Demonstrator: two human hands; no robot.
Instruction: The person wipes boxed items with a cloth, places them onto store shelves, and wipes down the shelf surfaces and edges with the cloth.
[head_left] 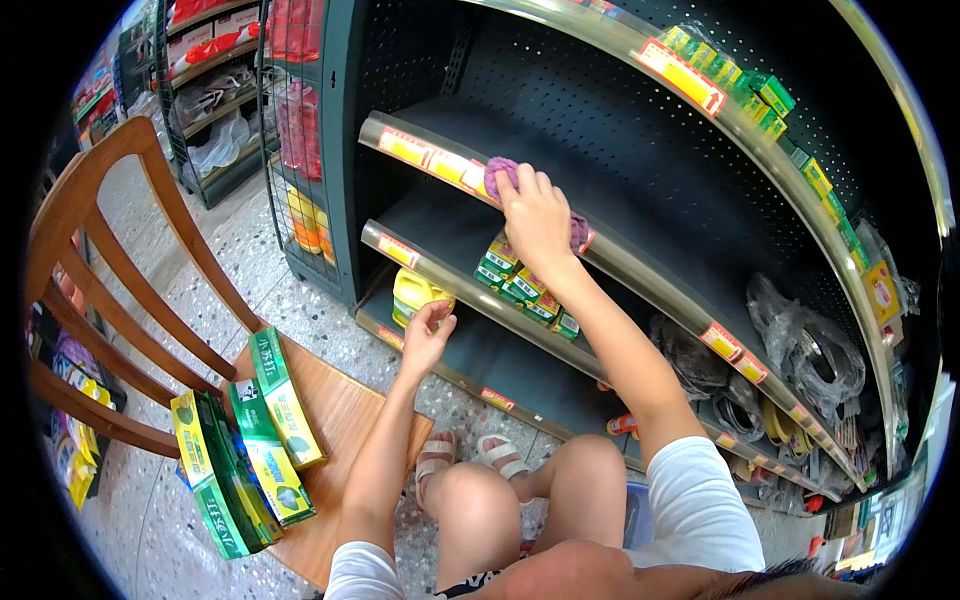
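My right hand presses a purple cloth against the front edge of the middle shelf, over the price-label strip. Part of the cloth shows on both sides of the fingers. Lower down, my left hand hangs in front of the lower shelf edge with loosely bent fingers and nothing visible in it. Just behind it stands a yellow jug, partly hidden by the shelf edge. Green and yellow small boxes sit in a group on the lower shelf, beneath my right forearm.
A wooden chair at the left bears several green-and-yellow cartons. Plastic-wrapped goods fill the shelves at the right. More small boxes line the upper shelf. A wire rack stands beside the shelving. My knees are close below.
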